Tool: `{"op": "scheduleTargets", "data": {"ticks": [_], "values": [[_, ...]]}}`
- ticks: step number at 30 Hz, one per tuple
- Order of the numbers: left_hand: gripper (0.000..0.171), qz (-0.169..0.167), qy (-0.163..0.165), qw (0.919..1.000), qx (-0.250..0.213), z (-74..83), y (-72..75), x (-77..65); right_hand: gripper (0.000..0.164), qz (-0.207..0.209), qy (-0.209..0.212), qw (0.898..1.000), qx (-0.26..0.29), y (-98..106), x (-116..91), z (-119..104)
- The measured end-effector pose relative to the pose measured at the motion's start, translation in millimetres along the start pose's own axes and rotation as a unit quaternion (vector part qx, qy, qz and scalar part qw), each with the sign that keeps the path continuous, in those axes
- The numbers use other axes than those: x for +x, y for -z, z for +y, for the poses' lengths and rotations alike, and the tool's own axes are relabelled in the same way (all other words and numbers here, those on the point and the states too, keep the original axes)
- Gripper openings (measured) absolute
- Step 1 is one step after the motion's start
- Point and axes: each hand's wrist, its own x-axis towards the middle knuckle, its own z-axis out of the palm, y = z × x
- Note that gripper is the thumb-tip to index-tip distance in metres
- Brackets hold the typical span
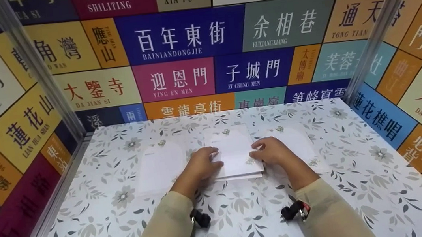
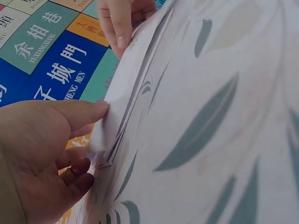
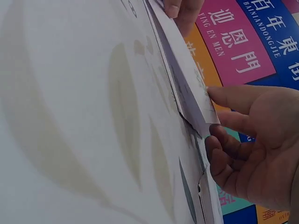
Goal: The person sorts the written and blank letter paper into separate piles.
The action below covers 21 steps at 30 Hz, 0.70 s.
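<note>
A white sheet of letter paper [image 1: 235, 157] with small printed flowers lies at the table's middle, its near edge raised a little above more paper below. My left hand [image 1: 203, 163] pinches its left edge, thumb on top in the left wrist view, where the sheet [image 2: 124, 79] bows slightly. On the opposite edge, my right hand [image 1: 272, 151] pinches close to the near corner. The right wrist view shows that thumb on the sheet's [image 3: 187, 70] printed face and a gap beneath the paper. How far the fingers reach underneath is partly hidden.
Similar flowered paper lies on either side: one left sheet [image 1: 160, 166] and one right sheet [image 1: 301, 144], partly covered by the right hand. A leaf-patterned cloth [image 1: 243, 226] covers the table. Walls of coloured name signs [image 1: 181, 34] stand behind and at both sides, with metal posts at the corners.
</note>
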Motion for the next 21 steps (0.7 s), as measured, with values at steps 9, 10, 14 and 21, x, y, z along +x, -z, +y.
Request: {"op": "scheduleTargets", "data": {"ticks": [9,10,14,21], "values": [[0.060,0.069,0.124,0.9706,-0.194,4.0,3.0,0.1,0.045,0.006,-0.085,0.988,0.132,1.5,2.5,1.3],[0.061,0.069,0.134,0.9659,-0.211,3.9,3.8,0.5,0.043,0.001,-0.090,0.986,0.143,1.5,2.5,1.5],[0.063,0.058,0.160,0.9508,-0.259,3.3,6.2,2.6,0.040,-0.016,-0.108,0.978,0.175,1.1,3.0,2.0],[0.061,0.065,0.151,0.9520,-0.258,2.9,8.6,3.7,0.043,-0.012,-0.102,0.980,0.172,0.8,3.7,-1.2]]}}
